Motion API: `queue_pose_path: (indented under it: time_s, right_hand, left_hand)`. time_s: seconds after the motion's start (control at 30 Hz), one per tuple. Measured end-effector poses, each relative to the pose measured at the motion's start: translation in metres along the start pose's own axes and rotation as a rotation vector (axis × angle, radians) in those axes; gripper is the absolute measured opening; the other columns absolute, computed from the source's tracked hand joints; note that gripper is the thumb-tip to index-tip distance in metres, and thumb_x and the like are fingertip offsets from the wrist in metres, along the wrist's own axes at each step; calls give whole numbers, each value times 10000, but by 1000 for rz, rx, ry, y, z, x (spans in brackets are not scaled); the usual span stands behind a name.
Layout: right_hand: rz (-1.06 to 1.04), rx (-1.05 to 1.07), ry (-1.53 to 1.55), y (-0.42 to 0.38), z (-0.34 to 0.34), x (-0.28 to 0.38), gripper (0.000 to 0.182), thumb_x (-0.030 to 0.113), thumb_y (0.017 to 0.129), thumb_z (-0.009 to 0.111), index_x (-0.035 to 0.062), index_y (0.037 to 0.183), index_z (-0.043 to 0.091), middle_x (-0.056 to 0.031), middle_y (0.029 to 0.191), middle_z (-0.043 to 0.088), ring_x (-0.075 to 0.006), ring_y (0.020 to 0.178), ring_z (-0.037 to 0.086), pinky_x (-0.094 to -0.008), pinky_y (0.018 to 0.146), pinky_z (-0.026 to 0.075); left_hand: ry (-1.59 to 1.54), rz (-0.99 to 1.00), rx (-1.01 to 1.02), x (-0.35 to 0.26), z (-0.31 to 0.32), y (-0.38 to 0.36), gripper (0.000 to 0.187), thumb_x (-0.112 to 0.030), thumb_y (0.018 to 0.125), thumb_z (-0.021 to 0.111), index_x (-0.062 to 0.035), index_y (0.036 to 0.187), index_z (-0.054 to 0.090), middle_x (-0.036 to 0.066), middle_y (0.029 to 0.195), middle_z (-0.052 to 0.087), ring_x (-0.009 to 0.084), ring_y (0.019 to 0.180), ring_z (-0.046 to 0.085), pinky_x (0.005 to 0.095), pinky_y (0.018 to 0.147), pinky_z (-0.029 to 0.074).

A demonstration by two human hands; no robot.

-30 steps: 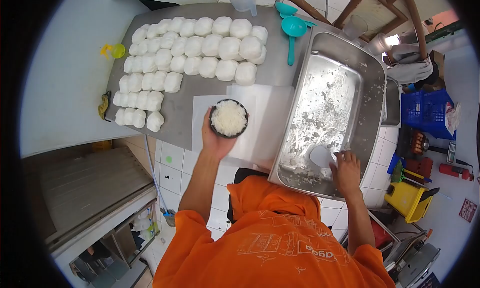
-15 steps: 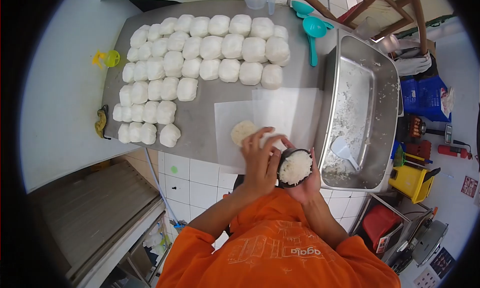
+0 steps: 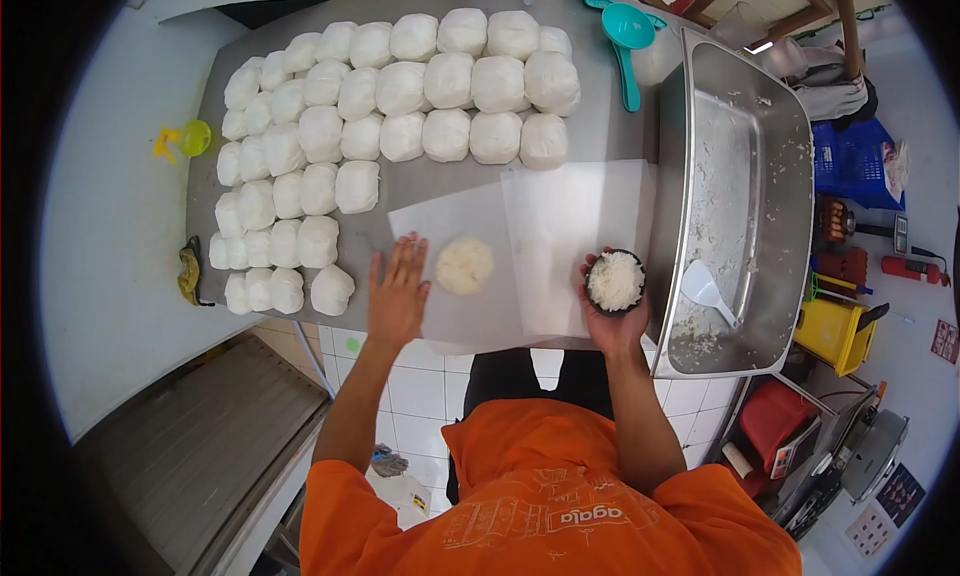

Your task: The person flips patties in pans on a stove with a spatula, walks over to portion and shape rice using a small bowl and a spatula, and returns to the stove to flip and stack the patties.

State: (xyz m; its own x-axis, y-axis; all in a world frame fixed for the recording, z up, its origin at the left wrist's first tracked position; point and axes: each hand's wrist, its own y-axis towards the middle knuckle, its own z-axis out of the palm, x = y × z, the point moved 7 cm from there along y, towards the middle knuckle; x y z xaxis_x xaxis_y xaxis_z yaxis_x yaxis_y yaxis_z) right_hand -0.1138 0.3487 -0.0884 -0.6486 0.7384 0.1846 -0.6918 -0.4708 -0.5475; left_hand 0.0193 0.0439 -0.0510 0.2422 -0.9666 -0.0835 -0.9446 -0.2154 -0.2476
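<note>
My right hand holds a small black bowl filled with white rice, above the right part of the paper sheets. My left hand lies with fingers stretched out at the left edge of a sheet of white wrapping paper. On that sheet sits a flat, round, pale yellow piece of food, just right of my left fingers. A brighter stack of paper lies beside it on the right, partly hidden by my right hand and the bowl.
Rows of white paper-wrapped parcels cover the back and left of the steel table. On the right stands a deep metal pan with rice remnants and a white rice paddle. Turquoise scoops lie at the back.
My hands have moved apart. The left one left the bowl and went to the paper's left edge; the right carried the rice bowl slightly up. The sheet now sits further left.
</note>
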Motion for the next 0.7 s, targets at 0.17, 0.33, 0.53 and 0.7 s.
queue_pose_path:
  time_s: [0.17, 0.33, 0.53, 0.7]
  right_hand:
    - [-147, -147, -118, 7, 3, 5, 519, 393, 1048, 395, 12, 1368, 541, -189, 1356, 594, -335, 1245, 576, -452, 1054, 464]
    - [-939, -317, -1134, -13, 92, 31, 447, 263, 1017, 571, -18, 1360, 514, -158, 1353, 567, -306, 1239, 549, -416, 1092, 406]
    - [-1046, -138, -2236, 17, 74, -14, 606, 94, 843, 753, 3, 1381, 491, -209, 1462, 437, -444, 1355, 393, -549, 1131, 334]
    - [-995, -125, -2166, 14, 93, -7, 598, 45, 839, 735, 13, 1382, 487, -196, 1448, 441, -447, 1342, 391, -539, 1114, 343]
  left_hand:
    - [-97, 43, -34, 40, -10, 1, 647, -149, 971, 544, -74, 1570, 310, 122, 1637, 299, 286, 1503, 289, 480, 1223, 225]
    - [-274, 12, -149, 42, -40, 0, 569, -45, 916, 575, -21, 1466, 436, 199, 1564, 380, 389, 1417, 383, 482, 1169, 315]
    - [-460, -109, -357, 50, -88, -21, 487, -57, 890, 602, -13, 1369, 530, 223, 1479, 456, 417, 1329, 456, 494, 1113, 366]
    - [-529, -123, -508, 38, -140, -19, 462, -67, 891, 608, -17, 1346, 541, 210, 1436, 487, 390, 1320, 469, 487, 1114, 367]
